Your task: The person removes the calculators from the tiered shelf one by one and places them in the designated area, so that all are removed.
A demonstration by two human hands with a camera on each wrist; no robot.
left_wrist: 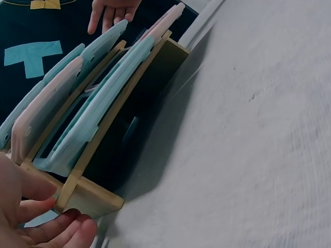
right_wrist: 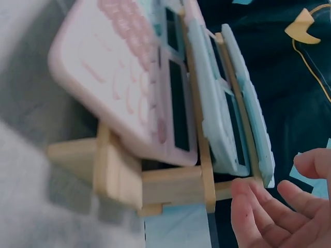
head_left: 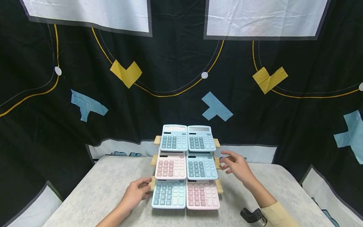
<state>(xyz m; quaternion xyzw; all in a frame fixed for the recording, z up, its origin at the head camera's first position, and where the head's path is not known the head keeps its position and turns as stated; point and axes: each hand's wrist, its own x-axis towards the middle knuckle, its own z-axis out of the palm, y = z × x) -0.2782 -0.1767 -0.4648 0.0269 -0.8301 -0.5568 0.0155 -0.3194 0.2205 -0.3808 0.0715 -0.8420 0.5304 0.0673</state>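
A stepped wooden rack [right_wrist: 170, 186] carries calculators in pairs on three tiers. Two light blue ones, a left calculator [head_left: 174, 137] and a right calculator [head_left: 201, 138], form the top row. Below them sit a pink calculator [head_left: 170, 165] and a blue calculator [head_left: 202, 166]. The bottom row holds a blue calculator [head_left: 169, 194] beside a pink calculator [head_left: 202, 194]. My left hand [head_left: 136, 193], fingers loosely bent, has its fingertips right at the rack's lower left bar end. At the middle right bar end, my right hand [head_left: 236, 165] has its fingers spread and relaxed, gripping nothing.
The rack stands on a pale grey tabletop [head_left: 113, 176]. Behind the table hangs a black cloth [head_left: 175, 110] with white panels, yellow lines and pieces of blue and yellow tape. A black watch strap [head_left: 250, 216] shows by the right sleeve [head_left: 276, 216].
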